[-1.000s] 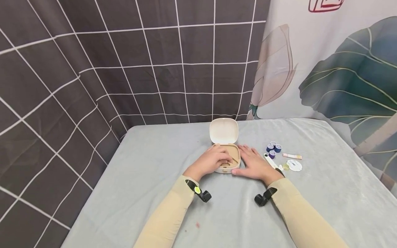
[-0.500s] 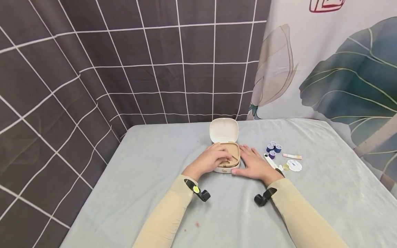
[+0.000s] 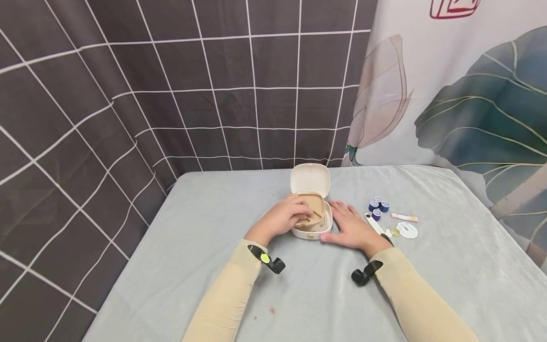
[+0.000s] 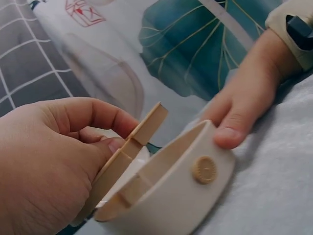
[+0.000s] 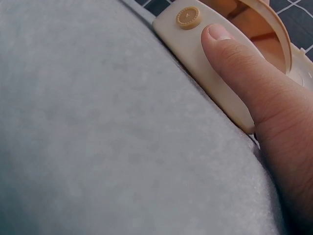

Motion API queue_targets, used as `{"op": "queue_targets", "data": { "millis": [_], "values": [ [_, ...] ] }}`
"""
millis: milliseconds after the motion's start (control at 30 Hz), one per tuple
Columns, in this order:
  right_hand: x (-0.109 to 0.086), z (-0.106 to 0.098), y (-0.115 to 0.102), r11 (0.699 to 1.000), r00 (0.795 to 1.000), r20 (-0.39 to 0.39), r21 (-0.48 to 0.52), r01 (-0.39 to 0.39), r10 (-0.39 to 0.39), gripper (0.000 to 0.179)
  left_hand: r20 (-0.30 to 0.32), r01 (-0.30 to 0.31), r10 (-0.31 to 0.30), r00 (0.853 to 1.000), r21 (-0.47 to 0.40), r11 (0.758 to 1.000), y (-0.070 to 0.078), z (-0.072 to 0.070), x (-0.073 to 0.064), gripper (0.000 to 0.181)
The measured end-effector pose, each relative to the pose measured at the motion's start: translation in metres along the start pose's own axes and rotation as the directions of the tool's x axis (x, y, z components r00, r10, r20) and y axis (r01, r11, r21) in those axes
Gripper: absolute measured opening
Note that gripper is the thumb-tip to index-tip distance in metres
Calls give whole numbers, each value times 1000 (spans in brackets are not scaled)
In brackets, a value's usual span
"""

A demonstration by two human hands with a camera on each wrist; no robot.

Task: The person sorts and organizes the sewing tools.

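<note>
A cream-coloured sewing box (image 3: 304, 235) stands with its lid (image 3: 310, 178) up at the back. My left hand (image 3: 281, 217) pinches a tan inner tray (image 3: 315, 202) by its edge; the tray is raised and tilted above the box. In the left wrist view the thumb and fingers grip the tray (image 4: 152, 120) beside the box's front wall (image 4: 168, 196) with its round tan button (image 4: 204, 170). My right hand (image 3: 351, 229) rests against the box's right side, fingers straight, the thumb (image 5: 234, 61) pressing on the front wall.
To the right lie several blue thread spools (image 3: 376, 215), a white-handled tool (image 3: 373, 223), a pink-and-white strip (image 3: 404, 217), a white scalloped card (image 3: 407, 230) and a small yellowish disc (image 3: 395, 232). A pale grey cloth (image 3: 205, 213) covers the table.
The left hand has lifted the tan tray out of the box and shifted it slightly left and back, baring part of the box's inside. The right hand has stayed at the box.
</note>
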State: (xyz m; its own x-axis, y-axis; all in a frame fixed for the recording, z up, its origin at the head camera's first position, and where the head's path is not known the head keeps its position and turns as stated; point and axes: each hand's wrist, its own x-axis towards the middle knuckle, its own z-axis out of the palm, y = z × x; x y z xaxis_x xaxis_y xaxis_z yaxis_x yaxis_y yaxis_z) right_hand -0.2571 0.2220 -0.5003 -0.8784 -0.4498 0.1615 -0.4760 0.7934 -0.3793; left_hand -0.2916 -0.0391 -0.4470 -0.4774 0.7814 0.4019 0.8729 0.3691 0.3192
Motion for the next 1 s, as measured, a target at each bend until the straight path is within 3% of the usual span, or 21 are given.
{"op": "queue_targets", "data": {
  "millis": [200,500,1000],
  "values": [
    [0,-1,-1,1000,1000,-8,0,4,-4,103,-16,17,-17,1000,-33,999,-8,-12,-7,11],
    [-1,0,-2,1000,1000,-7,2,0,0,103,-41,107,-108,993,-10,994,-17,-28,-20,11],
    [-2,-1,-4,1000,1000,-25,13,9,-9,102,-143,291,-286,948,20,956,-39,-44,-47,11]
  ]
}}
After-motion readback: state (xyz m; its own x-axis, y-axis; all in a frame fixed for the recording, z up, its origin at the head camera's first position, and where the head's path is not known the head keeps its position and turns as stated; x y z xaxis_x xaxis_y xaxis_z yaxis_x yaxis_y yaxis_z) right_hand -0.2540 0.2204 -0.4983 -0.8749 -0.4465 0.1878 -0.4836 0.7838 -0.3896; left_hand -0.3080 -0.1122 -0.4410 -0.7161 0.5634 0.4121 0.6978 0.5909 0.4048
